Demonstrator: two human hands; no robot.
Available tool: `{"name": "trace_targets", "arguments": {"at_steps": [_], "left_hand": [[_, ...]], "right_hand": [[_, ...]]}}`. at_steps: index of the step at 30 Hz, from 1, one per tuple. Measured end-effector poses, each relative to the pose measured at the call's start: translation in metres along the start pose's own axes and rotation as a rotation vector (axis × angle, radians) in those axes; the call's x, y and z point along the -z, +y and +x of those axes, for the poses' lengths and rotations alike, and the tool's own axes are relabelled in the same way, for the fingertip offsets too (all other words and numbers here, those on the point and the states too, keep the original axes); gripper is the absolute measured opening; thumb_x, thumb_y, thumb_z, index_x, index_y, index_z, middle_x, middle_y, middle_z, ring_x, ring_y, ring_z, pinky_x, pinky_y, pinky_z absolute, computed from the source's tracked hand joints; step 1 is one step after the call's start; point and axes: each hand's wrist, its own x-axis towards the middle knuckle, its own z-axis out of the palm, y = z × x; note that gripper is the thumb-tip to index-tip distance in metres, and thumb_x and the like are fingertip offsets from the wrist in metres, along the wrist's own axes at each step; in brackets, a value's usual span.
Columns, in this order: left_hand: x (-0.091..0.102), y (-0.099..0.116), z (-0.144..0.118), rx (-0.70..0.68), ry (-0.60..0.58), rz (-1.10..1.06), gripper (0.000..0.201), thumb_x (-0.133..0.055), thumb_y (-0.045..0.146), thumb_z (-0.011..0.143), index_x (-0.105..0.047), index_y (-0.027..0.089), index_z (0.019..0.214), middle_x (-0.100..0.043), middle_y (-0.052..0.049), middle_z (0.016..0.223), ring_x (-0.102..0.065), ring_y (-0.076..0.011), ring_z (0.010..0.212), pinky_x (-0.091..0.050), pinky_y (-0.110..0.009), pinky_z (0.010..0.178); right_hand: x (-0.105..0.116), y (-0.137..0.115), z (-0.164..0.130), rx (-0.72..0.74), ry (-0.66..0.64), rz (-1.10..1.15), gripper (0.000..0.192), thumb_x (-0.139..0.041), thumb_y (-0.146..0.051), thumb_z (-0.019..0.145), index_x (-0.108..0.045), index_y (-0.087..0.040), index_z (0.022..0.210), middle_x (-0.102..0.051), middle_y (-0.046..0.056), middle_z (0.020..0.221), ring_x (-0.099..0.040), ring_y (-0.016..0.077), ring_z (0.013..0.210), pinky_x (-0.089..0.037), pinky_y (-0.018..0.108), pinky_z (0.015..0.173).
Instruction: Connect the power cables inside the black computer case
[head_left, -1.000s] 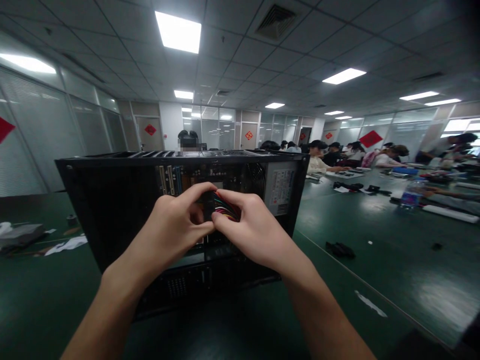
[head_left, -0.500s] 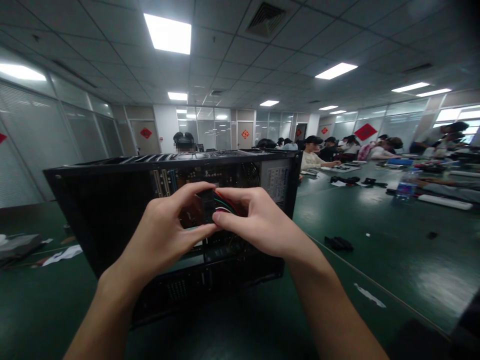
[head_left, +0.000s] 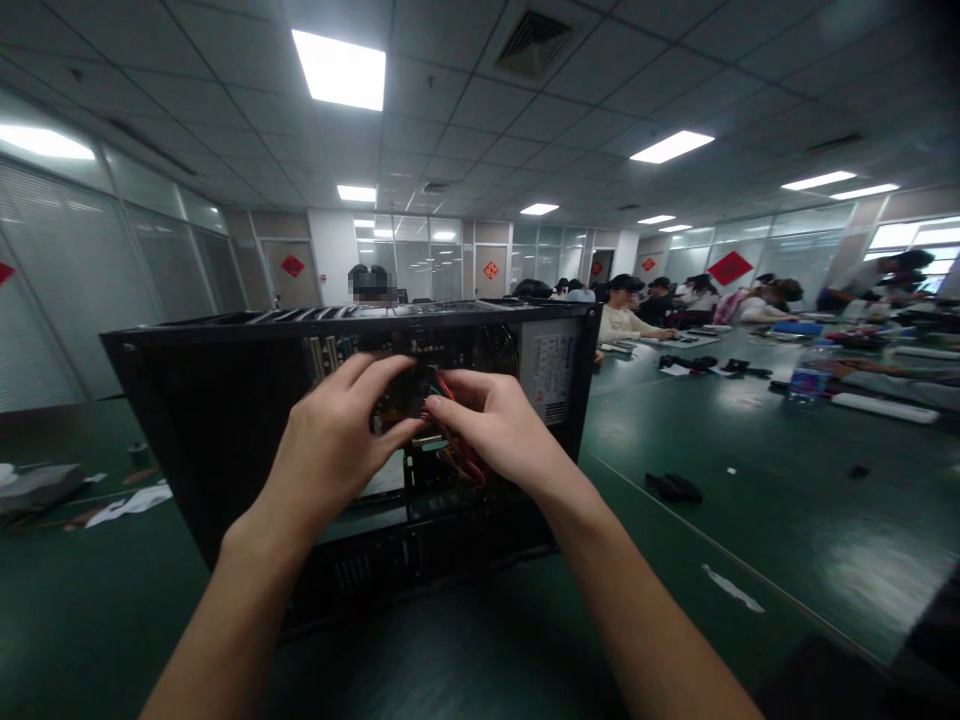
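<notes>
An open black computer case (head_left: 172, 330) stands in front of me, its circuit board and fan partly hidden behind my hands. My right hand (head_left: 510, 425) pinches a bundle of coloured cables (head_left: 469, 465), with red ones hanging below the fingers. A dark connector (head_left: 421, 385) sits at the end of the cables, between both hands. My left hand (head_left: 337, 430) curls around it from the left, thumb below and fingers above. Where its fingertips touch the connector is hard to make out. The power supply (head_left: 547, 375), with a pale label, is inside the case at the right.
The green table (head_left: 660, 600) carries a dark bundled item (head_left: 673, 487), a white strip (head_left: 733, 588) and a plastic bottle (head_left: 806, 380) at right. Paper (head_left: 131, 503) and a grey box (head_left: 41, 490) lie left. Several people sit at the tables further back.
Both hands have shifted slightly, and the connector has moved up and a little left, nearer the board. More red cable now shows hanging under my right hand.
</notes>
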Motion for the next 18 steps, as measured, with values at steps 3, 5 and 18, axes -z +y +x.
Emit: {"name": "trace_targets", "arguments": {"at_steps": [3, 5, 18], "left_hand": [[-0.006, -0.008, -0.004, -0.078, 0.084, 0.093, 0.029, -0.062, 0.027, 0.085, -0.065, 0.022, 0.113, -0.066, -0.009, 0.114, -0.063, -0.0252, 0.105, -0.05, -0.038, 0.092], [-0.011, -0.014, -0.007, -0.118, 0.127, 0.109, 0.021, -0.061, 0.025, 0.086, -0.067, 0.022, 0.105, -0.069, -0.008, 0.108, -0.065, -0.0234, 0.1, -0.049, -0.037, 0.092], [-0.044, -0.023, -0.014, -0.011, -0.091, 0.142, 0.023, -0.054, 0.027, 0.09, -0.073, 0.022, 0.102, -0.074, -0.007, 0.107, -0.068, -0.0238, 0.097, -0.051, -0.036, 0.088]], "right_hand": [[-0.001, 0.01, 0.004, 0.012, 0.059, 0.028, 0.026, -0.062, -0.035, 0.085, -0.068, -0.014, 0.099, -0.07, 0.005, 0.094, -0.064, 0.0184, 0.09, -0.05, 0.03, 0.081], [0.0, 0.016, 0.006, 0.013, 0.08, -0.043, 0.03, -0.058, -0.042, 0.088, -0.067, -0.014, 0.093, -0.069, 0.006, 0.089, -0.063, 0.0177, 0.083, -0.051, 0.03, 0.075], [-0.006, 0.058, 0.004, 0.315, -0.006, -1.121, 0.036, -0.038, -0.009, 0.094, -0.058, -0.016, 0.122, -0.057, 0.014, 0.119, -0.054, 0.0241, 0.11, -0.048, 0.036, 0.094]]}}
